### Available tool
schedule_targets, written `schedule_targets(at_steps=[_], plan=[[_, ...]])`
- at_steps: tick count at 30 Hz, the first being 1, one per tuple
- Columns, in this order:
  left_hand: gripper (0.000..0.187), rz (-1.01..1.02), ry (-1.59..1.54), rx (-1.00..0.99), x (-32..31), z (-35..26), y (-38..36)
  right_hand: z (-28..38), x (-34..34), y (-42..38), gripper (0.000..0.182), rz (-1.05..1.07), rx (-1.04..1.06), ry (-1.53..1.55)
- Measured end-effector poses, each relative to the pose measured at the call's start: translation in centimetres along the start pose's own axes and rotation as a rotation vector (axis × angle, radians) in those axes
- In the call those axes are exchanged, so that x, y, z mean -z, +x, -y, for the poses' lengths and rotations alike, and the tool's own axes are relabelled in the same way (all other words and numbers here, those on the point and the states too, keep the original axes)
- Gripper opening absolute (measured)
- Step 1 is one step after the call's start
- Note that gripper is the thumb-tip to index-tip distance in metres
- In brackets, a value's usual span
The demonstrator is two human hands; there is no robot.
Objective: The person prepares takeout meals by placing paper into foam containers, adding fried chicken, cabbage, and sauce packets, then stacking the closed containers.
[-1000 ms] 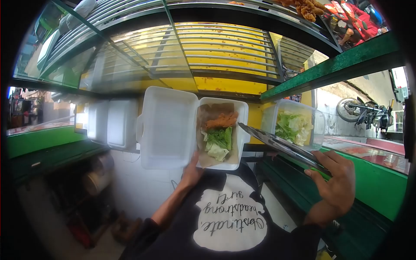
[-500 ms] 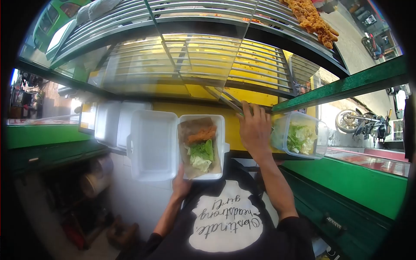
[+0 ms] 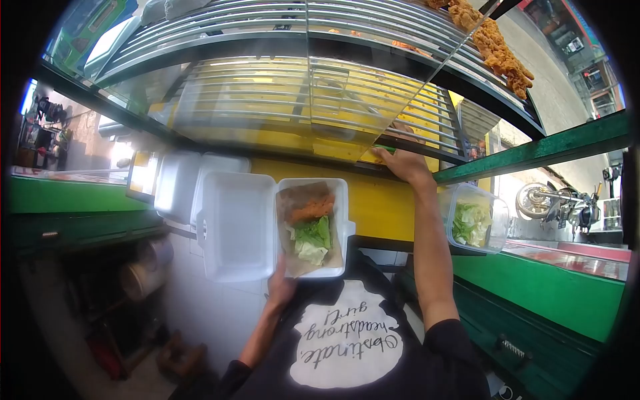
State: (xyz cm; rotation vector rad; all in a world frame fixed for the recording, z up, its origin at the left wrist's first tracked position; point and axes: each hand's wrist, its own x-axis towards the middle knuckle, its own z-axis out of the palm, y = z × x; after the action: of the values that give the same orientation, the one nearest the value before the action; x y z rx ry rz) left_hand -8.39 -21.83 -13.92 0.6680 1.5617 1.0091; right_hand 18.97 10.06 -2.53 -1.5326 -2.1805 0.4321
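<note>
A white foam takeaway box (image 3: 238, 230) lies with its lid folded open to the left. My left hand (image 3: 281, 285) grips the box at its near edge, the fingers partly hidden beneath it. Brown paper (image 3: 291, 197) lines the box, under a piece of fried chicken (image 3: 313, 209) and some lettuce (image 3: 312, 235). My right hand (image 3: 405, 162) reaches into the glass display case, closed around metal tongs (image 3: 363, 101) with a green part near the fingers. Those tongs show only dimly through the glass, and I cannot make out anything between their tips.
Fried chicken (image 3: 501, 57) lies on the upper rack (image 3: 220, 47) of the case. A clear tub of cut lettuce (image 3: 475, 223) stands on the right. More foam boxes (image 3: 179, 187) stand at the left. A green frame bar (image 3: 533, 148) runs beside my right forearm.
My right hand has moved forward and slightly right with the tongs, from over the yellow counter into the display case. My left hand keeps its grip on the box.
</note>
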Motion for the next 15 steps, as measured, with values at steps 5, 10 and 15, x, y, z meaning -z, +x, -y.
schedule_targets(at_steps=[5, 10, 15], plan=[[0.06, 0.065, -0.467, 0.226, -0.6, -6.2, -1.3, 1.5, -1.9, -4.5, 0.033, -0.279, 0.172, -0.004], [0.059, 0.008, -0.444, 0.164, -0.4, -6.5, -1.7, 10.1, -1.4, -6.5, 0.025, -0.565, 0.277, 0.236], [0.057, -0.01, -0.401, 0.073, -0.1, -4.0, -1.6, 17.4, 2.9, -0.4, 0.038, -0.976, 0.563, 0.113]])
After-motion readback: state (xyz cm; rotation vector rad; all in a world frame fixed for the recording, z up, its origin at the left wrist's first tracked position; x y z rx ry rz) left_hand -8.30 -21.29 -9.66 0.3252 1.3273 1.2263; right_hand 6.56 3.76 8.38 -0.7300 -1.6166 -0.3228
